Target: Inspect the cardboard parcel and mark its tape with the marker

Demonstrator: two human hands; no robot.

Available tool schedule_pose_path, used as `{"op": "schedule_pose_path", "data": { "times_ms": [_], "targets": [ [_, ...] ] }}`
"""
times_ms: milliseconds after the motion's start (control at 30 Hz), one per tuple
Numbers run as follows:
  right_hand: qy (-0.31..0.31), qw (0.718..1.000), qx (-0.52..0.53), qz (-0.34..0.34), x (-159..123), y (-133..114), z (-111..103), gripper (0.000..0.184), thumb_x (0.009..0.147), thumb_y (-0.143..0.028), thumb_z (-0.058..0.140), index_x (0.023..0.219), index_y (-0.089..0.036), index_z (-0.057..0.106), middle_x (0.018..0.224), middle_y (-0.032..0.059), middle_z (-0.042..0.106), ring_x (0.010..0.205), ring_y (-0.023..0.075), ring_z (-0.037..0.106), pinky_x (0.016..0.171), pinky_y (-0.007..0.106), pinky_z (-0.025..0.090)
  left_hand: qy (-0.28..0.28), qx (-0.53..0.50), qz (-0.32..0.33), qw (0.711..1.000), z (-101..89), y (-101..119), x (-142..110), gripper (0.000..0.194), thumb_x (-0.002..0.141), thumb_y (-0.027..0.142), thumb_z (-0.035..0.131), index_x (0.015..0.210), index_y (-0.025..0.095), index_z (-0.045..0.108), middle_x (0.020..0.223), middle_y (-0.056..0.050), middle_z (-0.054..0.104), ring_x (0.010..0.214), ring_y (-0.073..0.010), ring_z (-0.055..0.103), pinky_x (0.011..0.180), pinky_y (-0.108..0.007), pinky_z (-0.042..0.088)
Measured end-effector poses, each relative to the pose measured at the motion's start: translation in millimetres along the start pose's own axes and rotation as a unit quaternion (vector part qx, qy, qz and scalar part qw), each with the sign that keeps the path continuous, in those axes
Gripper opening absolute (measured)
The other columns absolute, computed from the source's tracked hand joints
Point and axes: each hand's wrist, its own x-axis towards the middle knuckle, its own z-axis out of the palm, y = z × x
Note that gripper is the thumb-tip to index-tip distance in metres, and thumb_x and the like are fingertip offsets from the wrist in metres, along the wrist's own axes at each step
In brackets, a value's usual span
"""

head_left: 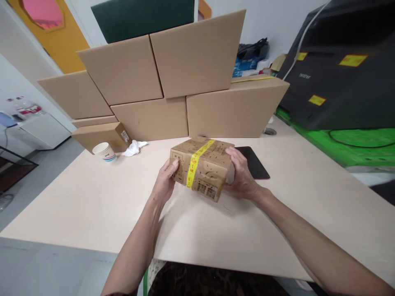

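Note:
A brown printed cardboard box point(210, 162) is tilted above the table in the middle of the view, held at both ends. Yellow printed tape runs over its top and down the near side, where two square codes show. My left hand point(166, 181) grips its left end, the thumb on the near face. My right hand point(242, 174) clasps its right end, with the thumb on the upper edge and the other fingers partly hidden beneath. Behind my right hand lies a flat black pad point(254, 162), partly covered by the box and hand.
Large plain cartons point(197, 53) are stacked along the table's back. At the left stand a paper cup point(104, 152), a crumpled tissue point(134, 148) and a smaller carton point(98, 135). A large black machine point(339, 70) rises at the right over a green surface point(354, 144). The pale table point(92, 205) ends close to my body.

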Motion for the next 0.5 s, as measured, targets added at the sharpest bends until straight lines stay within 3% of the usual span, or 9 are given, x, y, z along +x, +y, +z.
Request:
{"op": "schedule_pose_path", "data": {
  "times_ms": [167, 367, 500],
  "targets": [
    [-0.015, 0.997, -0.053, -0.062, -9, 1, 4, 0.085, 0.081, -0.019, 0.068, 0.154, -0.039, 0.029, 0.154, 0.0102, 0.047, 0.145, 0.04, 0.043, 0.115, 0.072, 0.035, 0.087, 0.056, -0.044, 0.994, -3.7, -3, 2, 0.06, 0.071, 0.073, 0.077, 0.105, 0.025, 0.073, 0.102, -0.003, 0.074, 0.09, -0.0211, 0.063, 0.067, -0.027, 0.045],
    [-0.066, 0.995, -0.044, -0.061, -8, -9, 3, 0.078, 0.083, -0.019, 0.063, 0.149, -0.046, 0.033, 0.151, 0.0047, 0.051, 0.144, 0.0366, 0.046, 0.12, 0.07, 0.028, 0.141, -0.002, -0.146, 0.979, -8.5, -6, 11, 0.044, 0.057, 0.042, 0.085, 0.09, 0.023, 0.063, 0.082, 0.002, 0.066, 0.069, -0.0142, 0.057, 0.055, -0.023, 0.04],
    [-0.025, 0.998, -0.046, -0.044, -2, -18, -1, 0.085, 0.08, -0.024, 0.066, 0.155, -0.042, 0.028, 0.16, 0.0075, 0.041, 0.147, 0.0405, 0.041, 0.12, 0.071, 0.026, 0.119, -0.041, -0.182, 0.975, -10.3, -5, 16, 0.036, 0.059, 0.042, 0.074, 0.085, 0.021, 0.063, 0.07, 0.002, 0.064, 0.058, -0.0152, 0.056, 0.05, -0.025, 0.04]
  ]
}}
